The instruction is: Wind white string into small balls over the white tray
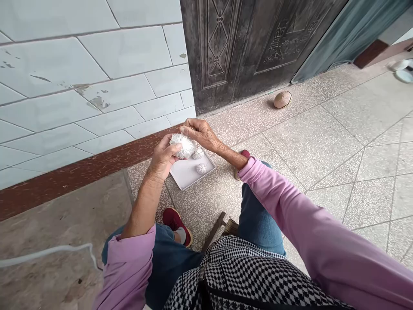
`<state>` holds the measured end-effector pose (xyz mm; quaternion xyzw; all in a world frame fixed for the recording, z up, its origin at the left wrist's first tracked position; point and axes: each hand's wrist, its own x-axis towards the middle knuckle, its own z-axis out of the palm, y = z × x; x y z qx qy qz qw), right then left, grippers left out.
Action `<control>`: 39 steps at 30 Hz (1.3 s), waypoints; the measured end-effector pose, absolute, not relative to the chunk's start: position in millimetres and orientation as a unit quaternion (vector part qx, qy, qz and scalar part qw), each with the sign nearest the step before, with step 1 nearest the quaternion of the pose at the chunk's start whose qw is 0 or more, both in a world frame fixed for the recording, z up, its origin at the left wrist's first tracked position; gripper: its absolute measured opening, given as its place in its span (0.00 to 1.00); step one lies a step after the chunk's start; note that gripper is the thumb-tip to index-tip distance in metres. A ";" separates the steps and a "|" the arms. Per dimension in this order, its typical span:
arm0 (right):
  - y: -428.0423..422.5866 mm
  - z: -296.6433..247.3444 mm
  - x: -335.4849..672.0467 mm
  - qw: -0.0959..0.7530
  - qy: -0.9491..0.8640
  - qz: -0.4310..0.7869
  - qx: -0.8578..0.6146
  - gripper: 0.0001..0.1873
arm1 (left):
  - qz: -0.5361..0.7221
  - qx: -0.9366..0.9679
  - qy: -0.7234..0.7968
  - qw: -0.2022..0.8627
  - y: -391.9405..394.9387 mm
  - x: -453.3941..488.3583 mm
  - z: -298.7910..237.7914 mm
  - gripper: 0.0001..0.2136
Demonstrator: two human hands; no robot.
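Observation:
A fluffy white ball of yarn or string [183,145] is in my left hand [162,158], the thumb pressed over its front and the fingers curled round its far side. At the ball's upper right, my right hand [200,132] is closed in a pinch close against it. Whatever lies between those fingertips is too small to tell, perhaps a strand. Below both hands a pale square tray [187,176] rests on the floor. Two smaller white balls lie in it, one small ball [201,168] nearer the front and another [198,153] partly behind my hands.
A white tiled wall [93,82] and a dark carved door [238,47] stand ahead. A brownish ball [282,100] lies by the doorstep. A wooden stool part [214,230] shows between my legs. A white hose [48,250] runs along the floor at left.

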<state>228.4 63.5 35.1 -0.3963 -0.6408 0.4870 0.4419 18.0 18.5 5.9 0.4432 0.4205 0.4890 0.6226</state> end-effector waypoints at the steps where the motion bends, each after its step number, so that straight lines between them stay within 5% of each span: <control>1: 65.0 33.6 228.2 0.444 -0.636 0.489 -0.400 0.39 | 0.494 0.440 0.414 0.626 18.5 18.5 6.2 0.33; 10: 82.8 9.4 224.2 0.449 -0.617 0.513 -0.393 0.36 | 0.534 0.404 0.380 0.638 17.9 23.9 7.2 0.33; 19: 87.7 -5.0 216.8 0.389 -0.678 0.458 -0.423 0.21 | 0.597 0.305 0.369 0.643 24.5 23.5 1.6 0.30; 28: 75.5 1.4 208.4 0.300 -0.721 0.443 -0.441 0.24 | 0.633 0.268 0.381 0.618 32.1 18.8 -11.0 0.33; 39: 54.1 12.6 215.1 0.298 -0.735 0.482 -0.372 0.21 | 0.663 0.340 0.465 0.478 40.7 13.9 -4.2 0.29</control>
